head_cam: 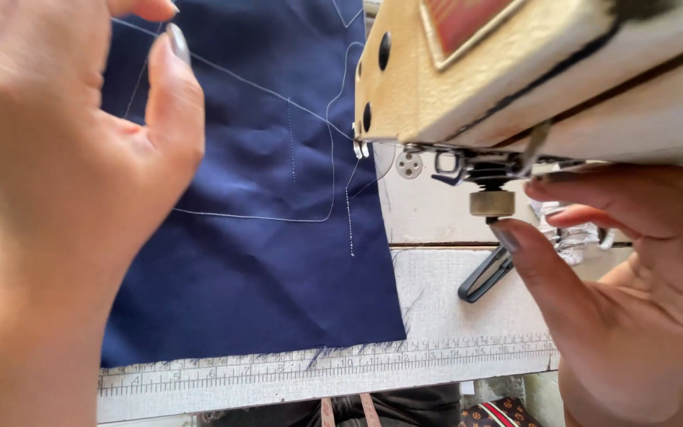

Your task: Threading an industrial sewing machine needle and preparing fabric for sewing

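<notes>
The left hand (65,158) hovers with fingers loosely spread above the navy fabric (262,269), which lies flat on the worktop (452,316) just below and beside it. The right hand (634,292) reaches under the cream sewing machine (531,71), fingers loosely curled near its black-handled scissors (484,275); whether it grips anything I cannot tell.

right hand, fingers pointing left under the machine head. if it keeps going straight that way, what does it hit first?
Probably the small brass cylindrical knob under the cream sewing machine head; the right hand has its fingertips just below it. Depth is unclear.
</notes>
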